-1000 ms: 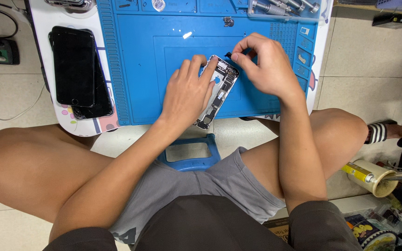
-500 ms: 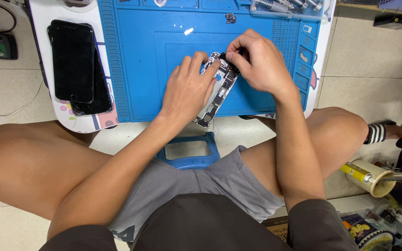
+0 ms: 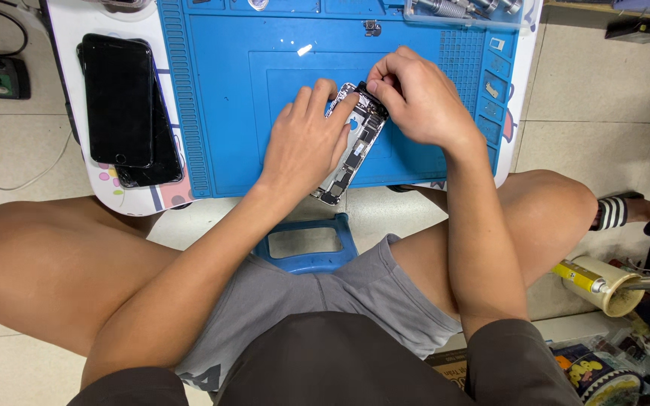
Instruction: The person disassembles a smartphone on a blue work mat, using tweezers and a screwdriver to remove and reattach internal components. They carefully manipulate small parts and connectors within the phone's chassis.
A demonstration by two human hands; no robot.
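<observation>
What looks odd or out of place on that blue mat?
The opened phone lies askew, its lower end jutting past the blue mat edge. The left hand presses it; the right hand pinches its top.

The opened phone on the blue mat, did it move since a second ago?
No. The opened phone lies at the same slant near the blue mat's front edge, the left hand flat on it, the right hand at its top.

black phone screens (image 3: 118,101) | stacked | table's left edge
</observation>
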